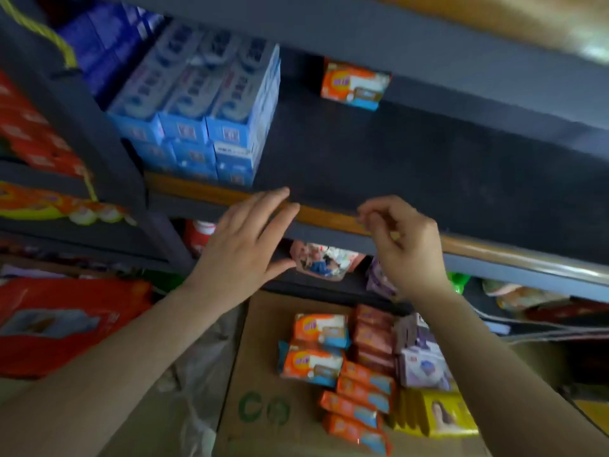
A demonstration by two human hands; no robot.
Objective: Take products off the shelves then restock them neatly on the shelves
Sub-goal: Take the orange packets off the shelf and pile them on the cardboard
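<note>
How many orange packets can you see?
7: one orange packet alone at the shelf's back; six in the cardboard box below. More may be hidden underneath.

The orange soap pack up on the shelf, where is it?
The orange soap pack sits alone at the back of the dark shelf, right of the blue boxes.

A dark grey metal rack (428, 153) fills the view, its boards edged at the front with an orange strip (329, 216). A thick grey upright (99, 127) divides it from the bay on the left. Another board (362, 24) runs overhead. Light glints off the strip at the right. The picture is blurred; no wall or floor can be made out.
</note>
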